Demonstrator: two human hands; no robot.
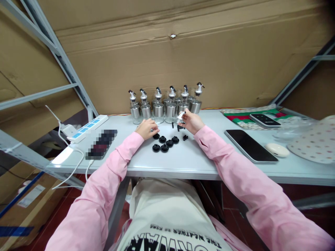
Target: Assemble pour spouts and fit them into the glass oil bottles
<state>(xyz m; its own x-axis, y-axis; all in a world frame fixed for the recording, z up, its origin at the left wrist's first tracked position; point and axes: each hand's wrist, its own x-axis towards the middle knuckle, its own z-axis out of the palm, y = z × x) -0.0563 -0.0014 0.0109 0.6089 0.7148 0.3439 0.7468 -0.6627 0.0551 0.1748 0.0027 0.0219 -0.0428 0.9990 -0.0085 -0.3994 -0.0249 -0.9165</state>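
My right hand [193, 122] is closed in a pinch on a silver-white pourer spout [180, 116], held just above the table in front of the bottles. My left hand [147, 129] rests low over the table, its fingers curled down onto a black stopper [156, 136] that they partly hide. More ribbed black stoppers [164, 147] lie in a loose group to the right of that hand. Between my hands and below the spout are small black caps [180, 128], and a little pile of tiny black parts [185, 137] lies nearer me.
Along the cardboard wall stand several glass-and-steel bottles [158, 109], the front ones fitted with pourers. To the left are a power strip [90, 128] and a phone [101, 144] on a cable. A dark-screened tablet [250, 145], a white round case [276, 150] and a patterned cloth [235, 116] lie right.
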